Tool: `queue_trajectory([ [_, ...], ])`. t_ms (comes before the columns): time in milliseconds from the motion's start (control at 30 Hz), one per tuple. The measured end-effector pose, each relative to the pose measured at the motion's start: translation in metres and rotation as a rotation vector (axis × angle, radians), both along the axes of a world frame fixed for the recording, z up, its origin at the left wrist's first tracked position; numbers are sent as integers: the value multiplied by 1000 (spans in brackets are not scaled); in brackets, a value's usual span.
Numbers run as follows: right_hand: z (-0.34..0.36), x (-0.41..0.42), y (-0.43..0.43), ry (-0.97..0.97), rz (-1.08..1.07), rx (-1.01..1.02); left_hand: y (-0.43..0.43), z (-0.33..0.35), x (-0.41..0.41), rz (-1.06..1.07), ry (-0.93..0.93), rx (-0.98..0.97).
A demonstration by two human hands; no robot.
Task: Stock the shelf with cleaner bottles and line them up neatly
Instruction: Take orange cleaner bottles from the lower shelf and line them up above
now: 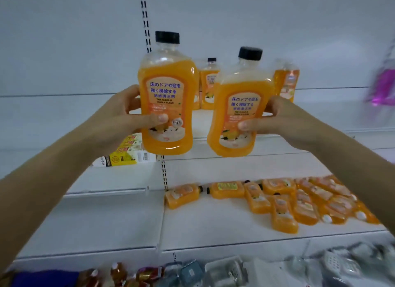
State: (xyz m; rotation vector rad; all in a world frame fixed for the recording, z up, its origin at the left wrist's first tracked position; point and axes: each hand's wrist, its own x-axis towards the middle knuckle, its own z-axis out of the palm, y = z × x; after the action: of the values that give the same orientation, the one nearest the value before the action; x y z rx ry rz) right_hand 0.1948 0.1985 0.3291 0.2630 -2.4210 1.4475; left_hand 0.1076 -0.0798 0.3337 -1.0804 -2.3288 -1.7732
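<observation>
Bright, even, cool light fills the white shelving [213, 229], leaving only faint shadows. Wide-angle distortion bends its edges; blur smears the purple item [382, 81] at the right edge and goods [192, 274] along the bottom.

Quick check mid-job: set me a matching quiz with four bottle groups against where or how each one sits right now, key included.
1. left-hand bottle
2. right-hand bottle
3. lower-shelf bottles
4. back-row bottles

A. lying flat in a loose heap
B. standing at the back of the upper shelf
C. held upright in the air
D. held in the air, tilted

Pairs: 1-C, 2-D, 3-A, 4-B
</observation>
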Motion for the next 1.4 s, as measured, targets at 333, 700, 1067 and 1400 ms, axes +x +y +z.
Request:
queue_trajectory([
  [333, 24, -151, 18, -65, 116, 90, 26, 22, -128, 119, -52, -97],
  [700, 8, -294, 35, -22, 130, 67, 40, 12, -246, 211, -77, -202],
  [1067, -15, -305, 17, 255, -104, 109, 41, -6, -290, 314, 198, -200],
  [1400, -29, -306, 17, 689, -363, 652, 31, -20, -299, 467, 865, -321],
])
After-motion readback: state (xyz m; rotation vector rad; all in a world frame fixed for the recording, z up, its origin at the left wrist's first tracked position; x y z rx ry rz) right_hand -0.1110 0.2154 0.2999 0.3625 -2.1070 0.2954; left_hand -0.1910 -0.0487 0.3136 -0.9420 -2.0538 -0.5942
